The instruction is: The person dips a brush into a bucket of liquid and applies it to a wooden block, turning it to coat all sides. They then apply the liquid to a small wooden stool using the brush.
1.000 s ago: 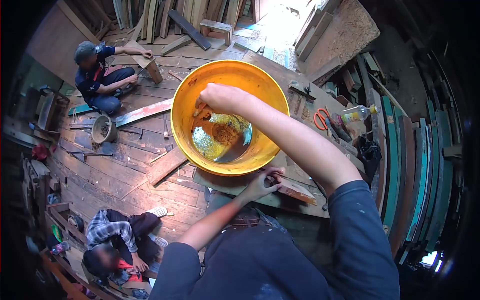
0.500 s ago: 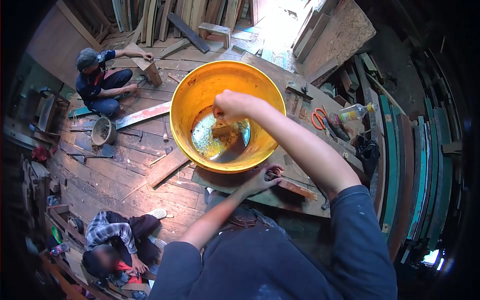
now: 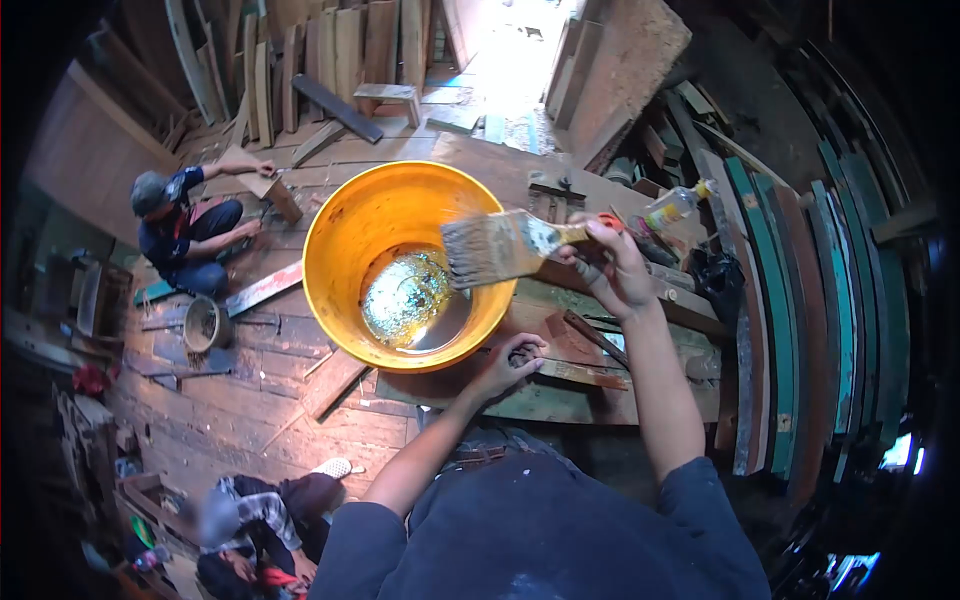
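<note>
My right hand (image 3: 612, 268) grips the handle of a wide paintbrush (image 3: 495, 248), whose bristles hang over the right rim of the yellow bucket (image 3: 345, 230). Shiny liquid (image 3: 405, 300) lies in the bottom of the bucket. Just below the bucket, my left hand (image 3: 512, 366) has its fingers curled around the end of a wooden piece (image 3: 585, 375) at the workbench's near edge. What exactly sits inside those fingers is dark and partly hidden.
A plastic bottle (image 3: 672, 207) lies at the bench's far right. Long boards (image 3: 800, 330) stand along the right side. One person (image 3: 185, 235) crouches at the left with wood; another person (image 3: 265, 525) sits at the lower left. A small pail (image 3: 206, 326) stands on the floor.
My right hand has come up out of the bucket and moved right with the brush. The bucket appears lower and further left. My left hand remains at the wooden piece.
</note>
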Demonstrator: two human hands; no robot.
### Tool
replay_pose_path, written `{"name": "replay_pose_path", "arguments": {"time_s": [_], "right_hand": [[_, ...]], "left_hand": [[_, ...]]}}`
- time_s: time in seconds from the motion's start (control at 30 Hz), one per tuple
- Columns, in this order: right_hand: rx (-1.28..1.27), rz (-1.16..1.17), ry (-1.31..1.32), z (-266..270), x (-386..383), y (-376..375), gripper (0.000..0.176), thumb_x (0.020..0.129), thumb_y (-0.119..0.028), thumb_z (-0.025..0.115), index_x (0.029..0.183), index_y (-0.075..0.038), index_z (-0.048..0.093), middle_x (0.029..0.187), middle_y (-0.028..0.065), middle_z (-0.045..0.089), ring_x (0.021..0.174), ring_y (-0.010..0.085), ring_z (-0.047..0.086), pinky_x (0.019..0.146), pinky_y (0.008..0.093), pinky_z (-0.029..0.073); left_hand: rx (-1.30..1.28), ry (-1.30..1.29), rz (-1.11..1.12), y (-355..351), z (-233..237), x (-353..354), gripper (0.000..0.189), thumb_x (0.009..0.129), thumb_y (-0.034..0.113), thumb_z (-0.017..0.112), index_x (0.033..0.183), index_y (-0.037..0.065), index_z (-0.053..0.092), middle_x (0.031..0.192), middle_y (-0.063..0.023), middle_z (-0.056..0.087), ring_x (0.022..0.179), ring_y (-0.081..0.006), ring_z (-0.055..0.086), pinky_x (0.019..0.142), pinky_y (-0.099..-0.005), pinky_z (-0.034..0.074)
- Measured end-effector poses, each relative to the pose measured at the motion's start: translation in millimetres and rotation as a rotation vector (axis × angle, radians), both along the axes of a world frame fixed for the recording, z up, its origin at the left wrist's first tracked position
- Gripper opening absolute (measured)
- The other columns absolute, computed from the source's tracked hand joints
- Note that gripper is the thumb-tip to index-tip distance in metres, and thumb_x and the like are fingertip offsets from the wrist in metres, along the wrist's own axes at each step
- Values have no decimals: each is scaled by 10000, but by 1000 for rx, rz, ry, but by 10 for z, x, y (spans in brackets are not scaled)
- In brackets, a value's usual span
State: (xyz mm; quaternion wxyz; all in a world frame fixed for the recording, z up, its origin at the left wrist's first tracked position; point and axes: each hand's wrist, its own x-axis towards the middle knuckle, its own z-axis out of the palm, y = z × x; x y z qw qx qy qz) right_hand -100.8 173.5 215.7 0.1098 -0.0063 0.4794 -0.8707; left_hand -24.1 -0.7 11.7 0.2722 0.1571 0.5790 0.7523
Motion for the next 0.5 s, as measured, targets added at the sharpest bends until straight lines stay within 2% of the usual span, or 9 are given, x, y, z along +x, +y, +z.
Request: {"name": "replay_pose_path", "arguments": {"time_s": [0.07,0.13,0.2,0.23,0.3,0.33,0.43,0.5], "right_hand": [[-157,-142,-45,-172,288,192,272,983,-215,573,1148,1,587,968,118,679,843,170,688,755,275,578],[-354,-232,-115,-332,567,355,243,1012,-213,540,1160,-25,585,947,66,673,829,159,685,721,262,580],[-455,-347,-155,-442,846,463,256,1021,-256,533,1174,-56,580,1015,52,650,817,136,646,669,232,557],[-457,-370,-152,-464,970,531,256,1021,-256,533,1174,-56,580,1015,52,650,817,136,646,669,232,557],[-619,-429,-140,-516,1239,638,281,1020,-300,531,1194,-82,564,1085,47,605,793,112,570,607,193,496],[-532,-544,-165,-574,1356,713,293,1020,-355,519,1149,-94,552,1115,50,565,779,114,506,603,210,450],[-502,-666,-98,-776,1698,828,288,1024,-374,508,1091,-95,536,1061,47,575,770,124,508,646,249,451],[-322,-990,-189,-880,1843,864,284,1036,-370,478,1046,-90,527,982,60,586,789,134,527,698,289,468]], "left_hand": [[-56,73,4,42,-78,-30,311,878,65,709,1162,45,583,954,-10,626,880,-72,583,800,-236,489],[13,7,31,40,-60,-50,357,877,55,707,1200,43,556,950,-13,619,872,-70,585,795,-230,489],[9,-2,23,21,-39,-84,434,891,38,678,1278,49,482,957,-25,615,855,-67,582,779,-225,490],[1,-17,33,35,-51,-103,432,895,33,668,1281,49,476,951,-25,614,846,-63,580,776,-221,489],[-10,-13,56,47,-54,-116,424,907,24,640,1290,48,459,937,-26,614,811,-55,575,761,-215,489],[-53,-81,45,48,49,-123,420,910,23,635,1290,48,458,938,-30,619,814,-54,582,752,-213,490],[-88,58,67,36,-27,-143,445,904,13,634,1307,63,452,974,-32,631,861,-87,612,765,-233,500],[-106,73,25,-13,-45,-128,471,891,-1,641,1315,69,449,992,-38,634,885,-98,617,790,-241,506]]}}
